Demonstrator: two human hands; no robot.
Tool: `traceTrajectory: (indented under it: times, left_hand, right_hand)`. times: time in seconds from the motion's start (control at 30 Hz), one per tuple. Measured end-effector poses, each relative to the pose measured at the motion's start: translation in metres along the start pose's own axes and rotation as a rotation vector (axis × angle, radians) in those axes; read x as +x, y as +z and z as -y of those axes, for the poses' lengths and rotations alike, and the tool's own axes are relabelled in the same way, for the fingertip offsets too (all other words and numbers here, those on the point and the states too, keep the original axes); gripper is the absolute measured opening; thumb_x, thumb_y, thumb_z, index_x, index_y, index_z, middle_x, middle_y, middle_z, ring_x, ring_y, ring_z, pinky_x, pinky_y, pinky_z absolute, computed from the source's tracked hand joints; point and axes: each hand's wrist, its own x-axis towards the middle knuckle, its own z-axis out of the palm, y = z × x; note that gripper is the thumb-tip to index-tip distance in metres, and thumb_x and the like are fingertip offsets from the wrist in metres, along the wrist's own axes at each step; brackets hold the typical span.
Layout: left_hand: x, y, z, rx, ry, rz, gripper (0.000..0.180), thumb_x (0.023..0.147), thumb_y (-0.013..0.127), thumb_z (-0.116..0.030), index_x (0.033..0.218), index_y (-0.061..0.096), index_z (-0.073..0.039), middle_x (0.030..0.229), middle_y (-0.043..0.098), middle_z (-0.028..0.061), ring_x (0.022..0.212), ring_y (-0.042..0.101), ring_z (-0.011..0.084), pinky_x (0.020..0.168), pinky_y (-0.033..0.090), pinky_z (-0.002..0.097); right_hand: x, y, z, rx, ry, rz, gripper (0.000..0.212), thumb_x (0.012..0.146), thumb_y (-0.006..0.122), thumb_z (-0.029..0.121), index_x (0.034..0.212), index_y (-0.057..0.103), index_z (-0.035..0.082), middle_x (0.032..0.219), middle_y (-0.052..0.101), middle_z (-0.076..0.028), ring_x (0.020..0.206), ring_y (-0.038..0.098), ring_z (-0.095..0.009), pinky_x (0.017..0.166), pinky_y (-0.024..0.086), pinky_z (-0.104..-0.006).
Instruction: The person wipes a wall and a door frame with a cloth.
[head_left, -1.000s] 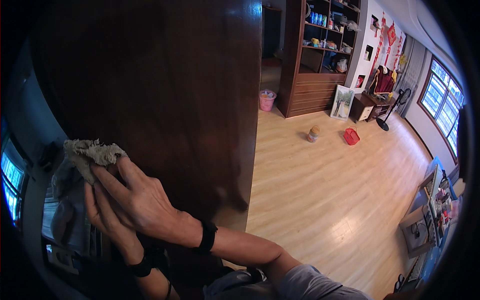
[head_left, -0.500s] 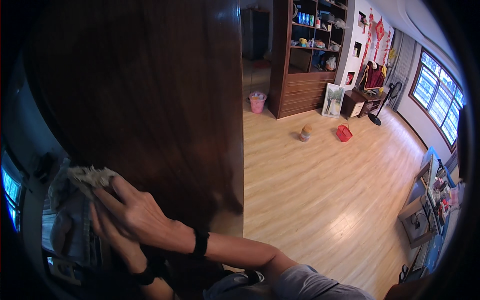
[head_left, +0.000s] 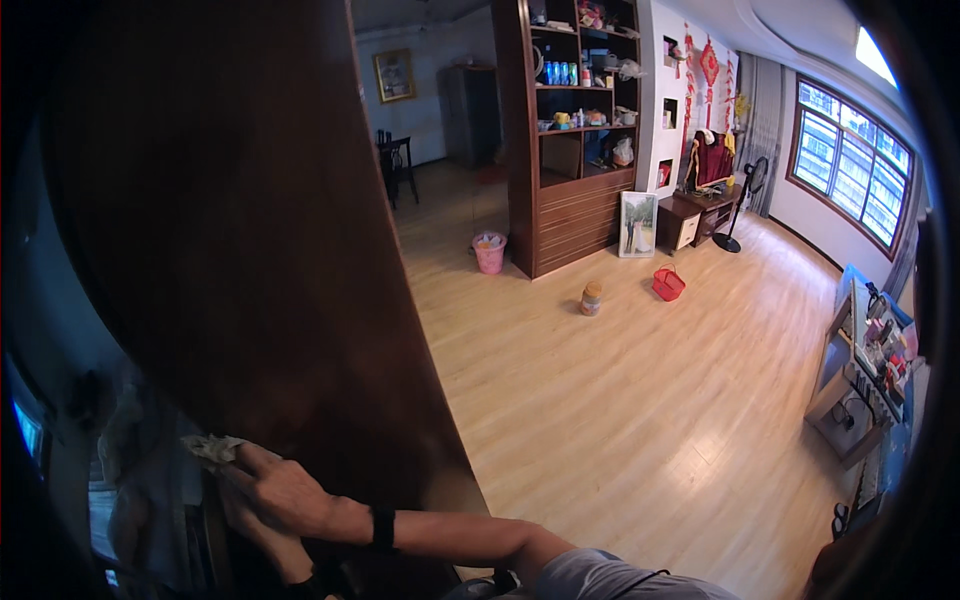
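Observation:
A large dark brown wooden door [head_left: 250,260] stands upright close in front of me. My right hand [head_left: 290,497], with a black band at the wrist, is closed on a crumpled pale cloth [head_left: 212,449]. The cloth is low on the door, near its left edge. My left hand [head_left: 272,545] is just below the right one, close to the door edge. Its fingers are mostly behind my right hand and in shadow, so what they touch is hidden.
On the wood floor [head_left: 600,420] stand a lidded jar [head_left: 591,298], a red basket [head_left: 668,284] and a pink bin [head_left: 489,254]. Beyond are a shelf cabinet [head_left: 580,215], a framed picture [head_left: 637,225] and a black fan [head_left: 745,205]. A cluttered table [head_left: 885,350] is at right.
My view has turned, and the door's right edge now slants, showing more of the room behind. Both hands and the cloth appear lower in view, the cloth still in my right hand.

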Motion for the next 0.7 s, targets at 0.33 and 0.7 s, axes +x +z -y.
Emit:
traceTrajectory:
  times: [0.33, 0.7]
  left_hand:
    - [0.040, 0.029, -0.060, 0.690, 0.824, -0.212, 0.034, 0.110, 0.063, -0.026, 0.129, 0.072, 0.000, 0.116, 0.073, 0.0141, 0.100, 0.071, 0.0236, 0.089, 0.059, 0.0379]
    - [-0.035, 0.065, -0.022, 0.099, 0.092, -0.067, 0.037, 0.109, 0.064, -0.029, 0.133, 0.069, -0.001, 0.120, 0.072, 0.0149, 0.105, 0.070, 0.0252, 0.092, 0.059, 0.0391]
  right_hand:
    - [0.044, -0.032, 0.007, 0.075, -0.069, -0.082, 0.045, 0.099, 0.066, 0.014, 0.137, 0.060, -0.007, 0.117, 0.057, -0.020, 0.096, 0.064, -0.028, 0.070, 0.061, -0.0349]
    - [-0.022, -0.036, -0.012, 0.124, 0.069, 0.127, 0.036, 0.096, 0.062, 0.009, 0.128, 0.064, -0.008, 0.102, 0.060, -0.019, 0.094, 0.063, -0.030, 0.078, 0.058, -0.0389]
